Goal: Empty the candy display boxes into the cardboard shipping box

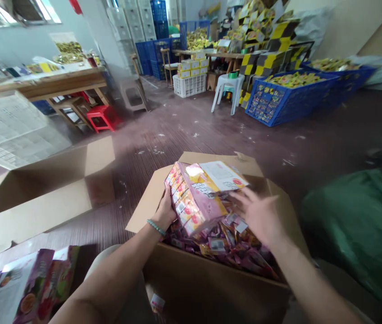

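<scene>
My left hand [166, 210], with a beaded bracelet at the wrist, grips the left side of a pink and yellow printed carton [207, 204]. The carton is tilted above the large cardboard box, and rows of small orange-and-white packs show along its left side. Its printed lid flap [223, 175] is raised toward the back. Blurred by motion, my right hand [260, 216] has its fingers spread near the flap's right edge; whether they touch it I cannot tell. Beneath lie many small purple and orange sachets [225, 247] in the cardboard box [218, 279].
An open cardboard box [52, 200] stands on the left, with printed cartons [25, 283] nearer me. Green fabric [360, 229] bulges at the right. Farther back are a red stool [102, 118], a white stool [228, 92], blue crates [285, 101] of yellow packets and a wooden table [42, 85].
</scene>
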### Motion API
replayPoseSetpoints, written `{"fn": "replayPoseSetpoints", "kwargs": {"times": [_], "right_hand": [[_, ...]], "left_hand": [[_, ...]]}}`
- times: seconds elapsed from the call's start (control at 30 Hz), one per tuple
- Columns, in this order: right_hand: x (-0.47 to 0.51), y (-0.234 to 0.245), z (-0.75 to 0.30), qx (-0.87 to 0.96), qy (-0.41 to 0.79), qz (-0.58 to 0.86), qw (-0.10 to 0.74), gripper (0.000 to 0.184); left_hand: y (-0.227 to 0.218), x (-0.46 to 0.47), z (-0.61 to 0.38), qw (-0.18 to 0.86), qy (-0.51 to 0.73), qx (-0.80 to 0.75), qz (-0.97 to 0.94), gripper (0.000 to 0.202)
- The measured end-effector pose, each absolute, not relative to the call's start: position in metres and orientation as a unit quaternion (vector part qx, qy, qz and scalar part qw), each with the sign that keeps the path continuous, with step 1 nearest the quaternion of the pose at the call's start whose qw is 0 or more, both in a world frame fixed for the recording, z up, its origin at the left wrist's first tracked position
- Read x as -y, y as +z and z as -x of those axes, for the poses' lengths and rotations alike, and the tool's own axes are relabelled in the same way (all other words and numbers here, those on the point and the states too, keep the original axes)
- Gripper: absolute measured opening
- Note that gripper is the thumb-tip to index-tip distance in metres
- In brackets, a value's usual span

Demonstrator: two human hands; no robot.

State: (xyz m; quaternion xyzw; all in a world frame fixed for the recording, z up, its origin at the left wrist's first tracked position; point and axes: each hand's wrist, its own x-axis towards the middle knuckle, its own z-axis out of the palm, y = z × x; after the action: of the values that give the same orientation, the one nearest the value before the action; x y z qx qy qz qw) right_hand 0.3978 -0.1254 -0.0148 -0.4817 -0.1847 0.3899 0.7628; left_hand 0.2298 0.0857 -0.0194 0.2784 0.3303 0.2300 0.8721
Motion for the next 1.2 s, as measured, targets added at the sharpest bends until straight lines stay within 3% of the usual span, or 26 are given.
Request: {"fn": "replayPoseSetpoints", "kwargs": {"times": [0.1, 0.27, 0.43, 0.53, 0.6, 0.67, 0.83, 1.1, 1.2], "right_hand": [[0.110, -0.027, -0.355, 0.285, 0.380, 0.504, 0.721, 0.101], [0.102, -0.019, -0.339, 0.216, 0.338, 0.474, 0.784, 0.083], [0.110, 0.003, -0.350, 0.192, 0.386, 0.414, 0.801, 0.072], [0.113, 0.010, -0.349, 0.182, 0.402, 0.422, 0.792, 0.075], [0.115, 0.011, -0.350, 0.185, 0.416, 0.429, 0.780, 0.078], [0.119, 0.010, -0.354, 0.188, 0.442, 0.433, 0.763, 0.078], [0.129, 0.005, -0.375, 0.180, 0.462, 0.469, 0.730, 0.075], [0.120, 0.001, -0.378, 0.172, 0.371, 0.478, 0.777, 0.090], [0.120, -0.003, -0.388, 0.183, 0.316, 0.497, 0.787, 0.081]], "left_hand": [[-0.016, -0.072, -0.239, 0.862, 0.276, -0.351, -0.240, 0.072], [-0.014, -0.064, -0.243, 0.874, 0.265, -0.316, -0.255, 0.063], [-0.012, -0.091, -0.232, 0.876, 0.181, -0.339, -0.291, 0.087], [-0.014, -0.106, -0.229, 0.849, 0.178, -0.402, -0.292, 0.094], [-0.013, -0.111, -0.227, 0.873, 0.184, -0.349, -0.287, 0.095], [-0.007, -0.113, -0.224, 0.903, 0.187, -0.258, -0.289, 0.088], [0.011, -0.112, -0.212, 0.901, 0.229, -0.170, -0.327, 0.035], [0.008, -0.105, -0.217, 0.860, 0.218, -0.248, -0.390, 0.039], [0.004, -0.089, -0.222, 0.841, 0.215, -0.231, -0.440, 0.047]]}}
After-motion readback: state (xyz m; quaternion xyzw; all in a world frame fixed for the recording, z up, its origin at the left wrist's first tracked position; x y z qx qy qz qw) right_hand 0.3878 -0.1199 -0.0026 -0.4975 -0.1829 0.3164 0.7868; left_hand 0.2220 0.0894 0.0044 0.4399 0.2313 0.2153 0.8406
